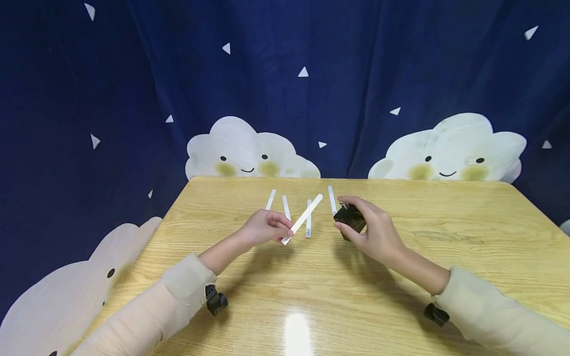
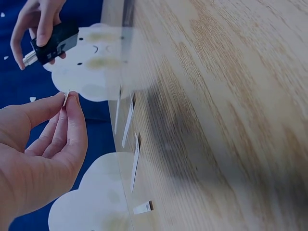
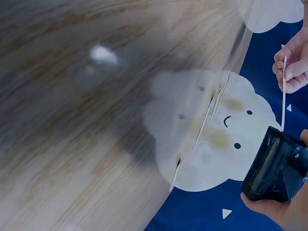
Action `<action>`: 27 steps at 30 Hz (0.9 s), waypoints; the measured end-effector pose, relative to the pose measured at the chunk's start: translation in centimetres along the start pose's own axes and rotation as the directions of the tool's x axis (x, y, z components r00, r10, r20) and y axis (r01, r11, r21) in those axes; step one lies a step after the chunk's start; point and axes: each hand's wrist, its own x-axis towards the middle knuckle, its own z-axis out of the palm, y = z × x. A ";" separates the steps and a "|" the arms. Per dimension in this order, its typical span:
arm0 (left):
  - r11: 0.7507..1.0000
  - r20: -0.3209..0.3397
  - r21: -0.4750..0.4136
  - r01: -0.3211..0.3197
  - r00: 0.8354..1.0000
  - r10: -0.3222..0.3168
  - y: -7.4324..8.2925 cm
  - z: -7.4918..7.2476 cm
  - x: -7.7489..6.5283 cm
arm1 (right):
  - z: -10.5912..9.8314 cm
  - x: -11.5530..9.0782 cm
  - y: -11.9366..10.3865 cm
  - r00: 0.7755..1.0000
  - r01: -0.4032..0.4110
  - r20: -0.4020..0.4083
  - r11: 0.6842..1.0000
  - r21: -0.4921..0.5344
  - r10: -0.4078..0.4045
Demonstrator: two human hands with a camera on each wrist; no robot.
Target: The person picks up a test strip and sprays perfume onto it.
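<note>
In the head view my left hand (image 1: 264,228) pinches a white paper test strip (image 1: 307,215) near its lower end, the strip slanting up to the right. My right hand (image 1: 377,230) grips a black perfume bottle (image 1: 351,218) with fingers above and thumb below. The left wrist view shows the bottle's silver spray top (image 2: 30,58), with a fingertip close to its end. From the right wrist the held strip (image 3: 284,96) appears edge-on, its far end close by the bottle in that view. Both hands are above the table.
Several more white strips lie spread on the wooden table (image 1: 401,287), among them one at centre (image 1: 308,230) with small print, one left of it (image 1: 286,205) and one beside the bottle (image 1: 331,198). A dark blue curtain (image 1: 338,89) with clouds hangs behind.
</note>
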 end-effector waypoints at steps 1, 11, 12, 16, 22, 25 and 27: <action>1.000 -0.001 0.001 0.000 1.000 0.000 0.0 0.0 0.0 | -0.1 0.0 0.0 1.000 -0.004 -0.001 1.000 0.000 0.004; 1.000 -0.007 0.002 0.004 1.000 -0.004 0.1 0.0 -0.4 | -0.3 -0.4 -0.1 1.000 -0.004 -0.007 1.000 0.008 0.004; 1.000 -0.006 0.002 0.003 1.000 -0.003 0.1 -0.1 -0.4 | -0.3 -0.4 -0.1 1.000 -0.002 -0.010 1.000 0.010 0.002; 1.000 -0.002 -0.003 0.004 1.000 -0.004 0.0 -0.1 -0.3 | -0.4 -0.5 -0.2 1.000 -0.003 -0.021 1.000 0.022 0.003; 1.000 0.001 0.003 0.000 1.000 0.000 -0.2 -0.2 -0.2 | -0.6 -0.7 0.0 0.999 -0.026 -0.024 0.999 0.035 0.027; 1.000 -0.005 0.010 0.001 1.000 -0.001 -0.4 -0.3 -0.2 | -0.6 -0.8 0.3 0.999 -0.040 -0.017 0.998 0.048 0.041; 1.000 -0.011 0.015 0.010 1.000 -0.010 -0.5 -0.4 -0.2 | -0.6 -0.9 0.5 0.999 -0.050 -0.008 0.997 0.063 0.051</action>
